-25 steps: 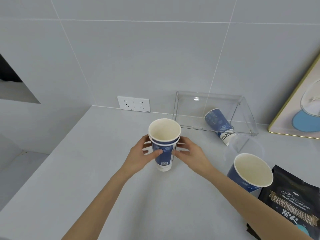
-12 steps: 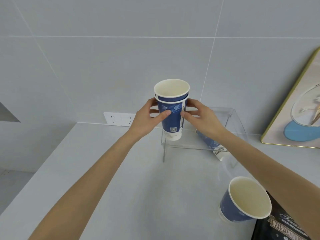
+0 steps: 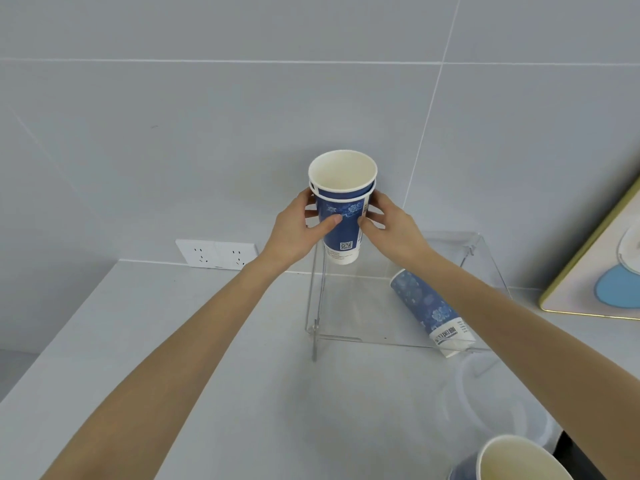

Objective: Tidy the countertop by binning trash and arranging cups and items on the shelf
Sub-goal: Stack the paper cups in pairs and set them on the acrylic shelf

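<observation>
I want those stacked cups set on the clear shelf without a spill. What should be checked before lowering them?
1. Both hands grip the stacked cups: left hand, right hand. Ok.
2. Stack upright: ok.
3. Top of the clear shelf bare below the stack: ok.
4. Stack touching the shelf yet: cannot tell.
5. Fallen cup lies under the shelf, partly poking out the front: not ok.
6. Top cup is empty: ok.

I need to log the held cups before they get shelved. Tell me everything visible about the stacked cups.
The stacked cups are two paper cups nested one inside the other, with two white rolled rims showing at the top. The outer wall is dark blue with a pale floral print, a QR code and a white base band; the inside is cream and looks empty. They are upright, held over the clear acrylic shelf, with the left hand and right hand gripping their sides.
</observation>
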`<state>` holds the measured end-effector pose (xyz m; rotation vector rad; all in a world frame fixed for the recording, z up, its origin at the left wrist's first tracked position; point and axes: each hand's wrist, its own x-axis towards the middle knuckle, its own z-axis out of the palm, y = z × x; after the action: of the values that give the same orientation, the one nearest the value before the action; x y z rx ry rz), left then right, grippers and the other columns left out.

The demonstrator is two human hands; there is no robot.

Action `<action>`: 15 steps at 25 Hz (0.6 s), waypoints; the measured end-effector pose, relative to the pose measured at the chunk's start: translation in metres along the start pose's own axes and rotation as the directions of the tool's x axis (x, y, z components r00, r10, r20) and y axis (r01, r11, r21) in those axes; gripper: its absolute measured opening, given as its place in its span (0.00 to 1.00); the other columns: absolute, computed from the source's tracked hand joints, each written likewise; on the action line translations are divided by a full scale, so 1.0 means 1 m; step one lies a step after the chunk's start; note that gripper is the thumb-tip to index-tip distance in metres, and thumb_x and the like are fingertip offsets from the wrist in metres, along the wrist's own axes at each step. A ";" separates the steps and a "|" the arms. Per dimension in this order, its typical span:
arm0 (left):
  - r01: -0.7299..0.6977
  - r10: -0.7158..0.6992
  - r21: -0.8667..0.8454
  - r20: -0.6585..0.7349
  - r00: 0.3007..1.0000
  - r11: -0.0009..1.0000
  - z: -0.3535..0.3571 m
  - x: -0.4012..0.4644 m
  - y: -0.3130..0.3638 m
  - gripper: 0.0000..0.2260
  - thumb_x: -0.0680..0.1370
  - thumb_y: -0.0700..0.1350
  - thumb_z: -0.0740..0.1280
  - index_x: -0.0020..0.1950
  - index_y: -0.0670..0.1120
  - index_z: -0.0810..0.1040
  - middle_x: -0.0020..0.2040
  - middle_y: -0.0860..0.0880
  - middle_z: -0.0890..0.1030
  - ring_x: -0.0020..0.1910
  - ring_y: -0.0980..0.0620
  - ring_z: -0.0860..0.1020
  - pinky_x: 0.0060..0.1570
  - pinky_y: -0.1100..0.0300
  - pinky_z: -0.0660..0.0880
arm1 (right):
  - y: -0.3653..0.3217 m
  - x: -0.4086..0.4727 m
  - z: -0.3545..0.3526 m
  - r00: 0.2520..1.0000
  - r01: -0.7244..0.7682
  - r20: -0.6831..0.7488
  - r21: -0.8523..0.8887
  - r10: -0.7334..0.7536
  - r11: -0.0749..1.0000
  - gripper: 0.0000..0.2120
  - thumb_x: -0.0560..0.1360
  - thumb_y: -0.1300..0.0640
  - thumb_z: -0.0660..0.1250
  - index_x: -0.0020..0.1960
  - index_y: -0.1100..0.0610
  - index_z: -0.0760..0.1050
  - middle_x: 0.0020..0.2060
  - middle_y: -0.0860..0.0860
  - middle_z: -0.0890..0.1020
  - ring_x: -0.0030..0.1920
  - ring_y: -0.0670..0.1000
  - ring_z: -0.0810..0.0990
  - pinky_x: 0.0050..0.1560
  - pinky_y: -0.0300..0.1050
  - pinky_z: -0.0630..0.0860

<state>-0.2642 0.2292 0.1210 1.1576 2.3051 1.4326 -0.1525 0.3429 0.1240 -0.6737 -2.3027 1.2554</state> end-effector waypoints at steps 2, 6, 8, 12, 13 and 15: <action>-0.011 0.011 -0.004 -0.011 1.000 1.000 0.007 0.005 -0.003 0.24 0.72 0.48 0.67 0.65 0.46 0.64 0.64 0.47 0.74 0.52 0.57 0.72 0.43 0.68 0.69 | 0.007 0.005 0.003 1.000 -0.020 0.003 -0.001 0.020 1.000 0.24 0.76 0.59 0.58 0.71 0.54 0.57 0.67 0.52 0.72 0.65 0.53 0.72 0.54 0.38 0.67; -0.022 0.022 0.010 -0.002 1.000 1.000 0.012 0.011 -0.006 0.25 0.72 0.47 0.67 0.66 0.46 0.62 0.66 0.46 0.72 0.59 0.50 0.73 0.51 0.61 0.70 | 0.012 0.007 0.004 0.999 -0.033 0.042 -0.025 0.034 0.999 0.26 0.76 0.57 0.59 0.72 0.54 0.54 0.69 0.52 0.69 0.67 0.54 0.69 0.59 0.43 0.68; -0.001 0.000 0.039 0.025 1.000 0.999 0.011 0.010 -0.007 0.27 0.72 0.48 0.67 0.68 0.46 0.60 0.68 0.46 0.69 0.62 0.48 0.72 0.53 0.60 0.68 | 0.014 0.003 0.002 0.996 -0.063 0.063 -0.078 0.068 0.995 0.28 0.76 0.56 0.59 0.73 0.54 0.51 0.71 0.53 0.66 0.69 0.54 0.67 0.64 0.47 0.67; 0.025 -0.027 0.114 0.019 0.999 0.993 -0.002 -0.006 -0.003 0.29 0.73 0.48 0.66 0.70 0.45 0.57 0.70 0.45 0.67 0.65 0.47 0.69 0.54 0.61 0.64 | 0.013 -0.016 -0.011 0.988 -0.077 0.111 -0.232 0.105 0.970 0.29 0.77 0.57 0.58 0.73 0.56 0.49 0.73 0.54 0.61 0.71 0.56 0.63 0.70 0.49 0.63; 0.008 -0.011 0.150 0.023 1.000 0.989 -0.006 -0.013 0.001 0.28 0.73 0.48 0.66 0.70 0.45 0.58 0.70 0.44 0.67 0.65 0.47 0.69 0.55 0.61 0.64 | 0.011 -0.023 -0.015 0.988 -0.058 0.124 -0.271 0.095 0.961 0.29 0.76 0.57 0.58 0.73 0.56 0.50 0.73 0.55 0.61 0.71 0.56 0.62 0.70 0.49 0.62; -0.040 0.029 0.232 0.053 0.998 0.972 -0.013 -0.029 0.010 0.28 0.74 0.48 0.65 0.70 0.45 0.58 0.70 0.44 0.67 0.66 0.47 0.68 0.58 0.61 0.63 | 0.006 -0.039 -0.025 0.987 -0.020 0.141 -0.335 0.071 0.942 0.27 0.76 0.58 0.58 0.73 0.56 0.53 0.73 0.55 0.62 0.71 0.55 0.62 0.70 0.47 0.60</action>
<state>-0.2464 0.2028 0.1295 1.2847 2.4816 1.1521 -0.1066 0.3386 0.1259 -0.7703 -2.6733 0.9724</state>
